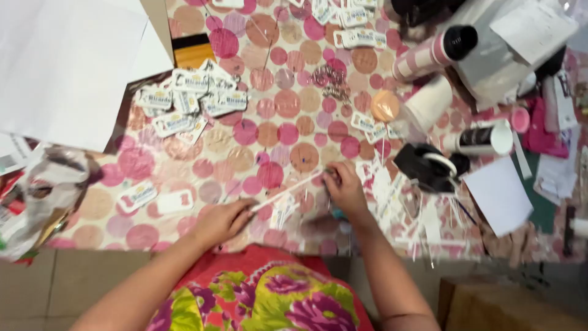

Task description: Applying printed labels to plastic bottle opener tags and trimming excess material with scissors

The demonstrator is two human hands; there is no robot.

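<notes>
My left hand and my right hand hold the two ends of a thin white strip, stretched slantwise just above a table covered in a pink and orange dotted cloth. The left hand pinches the lower end, the right hand the upper end. Small white labels lie under and beside the strip. A black tape dispenser stands just right of my right hand.
A pile of small printed tags lies at the upper left, more tags at the top. White sheets cover the left corner. Rolls, cups and a white paper crowd the right side. A crumpled bag sits far left.
</notes>
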